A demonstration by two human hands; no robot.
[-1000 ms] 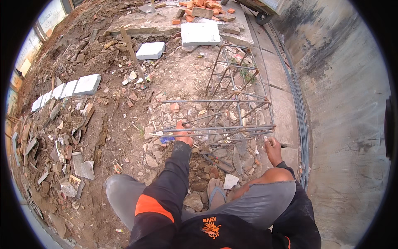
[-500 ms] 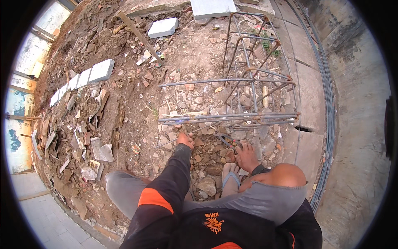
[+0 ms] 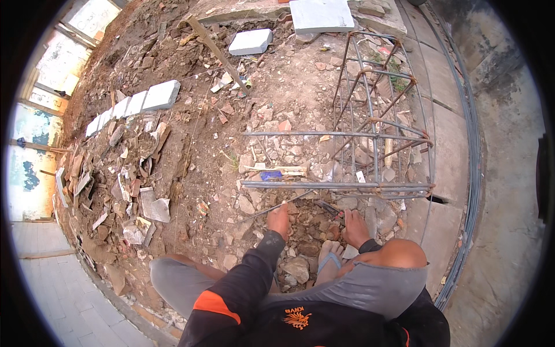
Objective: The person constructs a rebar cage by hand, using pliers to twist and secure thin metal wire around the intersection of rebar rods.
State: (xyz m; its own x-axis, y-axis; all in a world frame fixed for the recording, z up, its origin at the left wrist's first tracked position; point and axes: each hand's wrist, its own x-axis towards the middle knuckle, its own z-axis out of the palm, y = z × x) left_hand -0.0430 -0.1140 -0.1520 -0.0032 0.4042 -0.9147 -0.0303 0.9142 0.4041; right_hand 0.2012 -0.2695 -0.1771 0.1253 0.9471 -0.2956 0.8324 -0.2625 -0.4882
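Beyond the right hand (image 3: 355, 228), gripping pincers (image 3: 330, 209), sits a rebar cage (image 3: 375, 135); the left hand (image 3: 278, 221) meets a thin rod (image 3: 300, 196), grip unclear.

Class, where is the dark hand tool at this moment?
In the head view, right of centre, the dark hand tool is at the right hand, just below the rebar cage.

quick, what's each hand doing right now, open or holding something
Left hand: closed, apparently pinching the thin rod.
Right hand: closed, holding the dark pincer-like tool by its handle end.
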